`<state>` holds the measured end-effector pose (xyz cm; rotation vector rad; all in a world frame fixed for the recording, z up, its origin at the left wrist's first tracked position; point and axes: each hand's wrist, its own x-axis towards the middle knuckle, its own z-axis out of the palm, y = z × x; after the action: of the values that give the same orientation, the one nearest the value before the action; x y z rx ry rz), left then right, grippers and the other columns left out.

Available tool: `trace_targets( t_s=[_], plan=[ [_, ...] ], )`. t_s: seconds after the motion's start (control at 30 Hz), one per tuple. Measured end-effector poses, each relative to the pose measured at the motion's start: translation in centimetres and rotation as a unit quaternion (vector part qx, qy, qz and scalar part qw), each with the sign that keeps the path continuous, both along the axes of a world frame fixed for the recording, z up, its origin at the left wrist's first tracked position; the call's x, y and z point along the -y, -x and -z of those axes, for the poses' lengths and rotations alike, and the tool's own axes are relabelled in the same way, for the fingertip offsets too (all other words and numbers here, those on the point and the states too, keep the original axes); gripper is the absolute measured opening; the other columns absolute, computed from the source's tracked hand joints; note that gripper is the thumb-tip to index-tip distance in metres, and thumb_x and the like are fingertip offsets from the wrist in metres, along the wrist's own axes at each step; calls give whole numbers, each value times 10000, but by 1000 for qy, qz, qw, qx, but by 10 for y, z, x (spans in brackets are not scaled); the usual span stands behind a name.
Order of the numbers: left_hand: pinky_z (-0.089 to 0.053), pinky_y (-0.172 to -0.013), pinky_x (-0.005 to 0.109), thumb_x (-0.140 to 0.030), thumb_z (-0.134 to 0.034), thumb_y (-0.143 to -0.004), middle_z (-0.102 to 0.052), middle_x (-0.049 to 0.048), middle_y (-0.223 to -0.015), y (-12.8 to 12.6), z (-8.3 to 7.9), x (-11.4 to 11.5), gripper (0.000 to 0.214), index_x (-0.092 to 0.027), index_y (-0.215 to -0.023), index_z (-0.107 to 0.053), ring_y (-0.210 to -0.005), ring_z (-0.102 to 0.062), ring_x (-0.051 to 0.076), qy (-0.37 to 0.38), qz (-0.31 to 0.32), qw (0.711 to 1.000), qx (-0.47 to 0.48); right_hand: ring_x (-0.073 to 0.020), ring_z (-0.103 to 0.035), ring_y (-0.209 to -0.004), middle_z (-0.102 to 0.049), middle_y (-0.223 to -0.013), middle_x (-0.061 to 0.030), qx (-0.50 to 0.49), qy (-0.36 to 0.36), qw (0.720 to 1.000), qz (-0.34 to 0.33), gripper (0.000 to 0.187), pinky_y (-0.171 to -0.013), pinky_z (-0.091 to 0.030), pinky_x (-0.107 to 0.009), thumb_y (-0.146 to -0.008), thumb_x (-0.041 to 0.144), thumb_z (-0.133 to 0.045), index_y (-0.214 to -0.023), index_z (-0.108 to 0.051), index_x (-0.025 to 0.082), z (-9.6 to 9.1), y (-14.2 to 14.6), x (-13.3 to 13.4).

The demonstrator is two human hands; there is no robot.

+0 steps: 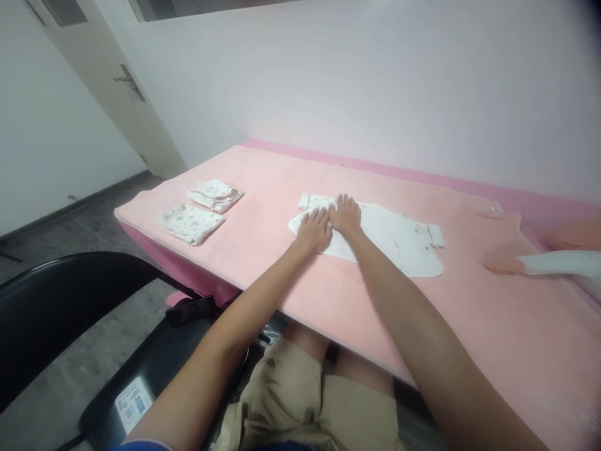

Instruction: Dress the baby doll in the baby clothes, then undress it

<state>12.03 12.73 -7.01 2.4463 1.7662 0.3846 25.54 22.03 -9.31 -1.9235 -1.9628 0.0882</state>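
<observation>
A small white garment (380, 228) with a sparse print lies spread on the pink table cover, its short sleeves toward the far left and the right. My left hand (314, 232) rests on the garment's left part, fingers stretched and flat. Right beside it, my right hand (346, 217) lies on the cloth too, fingers extended and the thumb close to my left fingers. Both palms cover some of the fabric, so its neckline is hard to make out. Two folded printed garments, one farther back (215, 194) and one nearer (192, 224), lie to the left of my hands.
The pink table cover (263, 181) reaches back toward a white wall. At the right edge is a blurred white shape (558, 263) with an orange-toned end. A black chair (154, 369) holding a phone-like black object (190, 311) stands at left.
</observation>
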Motion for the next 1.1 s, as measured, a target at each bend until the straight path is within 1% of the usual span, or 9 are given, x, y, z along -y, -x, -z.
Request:
trace_targets(
  t_s=[0.17, 0.23, 0.33, 0.47, 0.57, 0.7, 0.8, 0.93, 1.1],
  plan=[
    [-171, -1318, 491, -377, -273, -1067, -327, 75, -1725, -1, -4, 0, 582, -196, -1605, -400, -1604, -259, 259, -15, -9, 1000, 0, -292, -214, -1615, -205, -1754, -153, -16, -12, 999, -42, 725, -1291, -211, -510, -1081, 494, -219, -1689, -215, 100, -13, -10, 9],
    [-232, -1282, 504, -330, -348, -1035, -471, 133, -1630, -5, -11, -4, 509, -156, -1481, -523, -1523, -384, 299, -40, -9, 999, -12, -271, -183, -1626, -179, -1763, -133, -18, -56, 995, -77, 707, -1299, -204, -502, -1089, 472, -201, -1699, -173, 114, -22, -25, 20],
    [-320, -1210, 496, -283, -404, -999, -615, 190, -1435, -14, -20, -18, 402, -106, -1300, -603, -1352, -524, 333, -73, -23, 997, -12, -271, -199, -1621, -238, -1750, -121, 5, -125, 983, -133, 678, -1311, -193, -501, -1091, 460, -228, -1680, -253, 127, -37, -63, 40],
    [-274, -1248, 485, -350, -352, -1045, -466, 188, -1605, -30, -25, -43, 467, -106, -1393, -545, -1462, -415, 321, -100, -1, 995, 16, -302, -257, -1601, -305, -1721, -162, 51, -94, 987, -120, 744, -1316, -216, -475, -1066, 525, -310, -1652, -318, 67, -44, -123, 56],
    [-185, -1304, 482, -437, -297, -1069, -347, 156, -1702, -35, -17, -56, 590, -103, -1526, -462, -1565, -300, 302, -55, 16, 998, 2, -328, -263, -1599, -285, -1722, -192, 69, -19, 994, -87, 815, -1311, -239, -482, -1053, 575, -307, -1656, -289, 27, -30, -150, 59],
    [-129, -1330, 477, -525, -234, -1070, -272, 91, -1744, -34, 1, -62, 697, -142, -1644, -337, -1614, -226, 284, -22, 7, 1000, 1, -307, -233, -1614, -254, -1743, -129, 87, 15, 992, -89, 750, -1315, -214, -514, -1072, 566, -218, -1664, -320, 117, 0, -158, 59],
    [-134, -1325, 484, -542, -232, -1064, -271, 82, -1745, -33, 7, -64, 715, -160, -1661, -323, -1614, -222, 297, -26, 4, 1000, 2, -301, -229, -1615, -253, -1745, -117, 91, 8, 991, -95, 753, -1317, -202, -515, -1076, 573, -181, -1663, -329, 126, 12, -157, 59],
    [-187, -1296, 505, -519, -292, -1051, -314, 96, -1728, -38, 4, -65, 692, -183, -1654, -350, -1583, -270, 322, -23, -5, 1000, -5, -303, -261, -1601, -270, -1741, -120, 84, 5, 992, -95, 766, -1312, -225, -492, -1071, 596, -193, -1657, -346, 127, 10, -158, 59],
    [-288, -1200, 568, -439, -373, -1015, -457, 133, -1626, -51, -6, -65, 643, -205, -1612, -426, -1448, -396, 374, -32, -27, 999, -7, -354, -432, -1468, -519, -1590, -151, 97, -50, 992, -69, 668, -1215, -364, -544, -1057, 545, -299, -1563, -506, 161, -1, -157, 53]
  ],
)
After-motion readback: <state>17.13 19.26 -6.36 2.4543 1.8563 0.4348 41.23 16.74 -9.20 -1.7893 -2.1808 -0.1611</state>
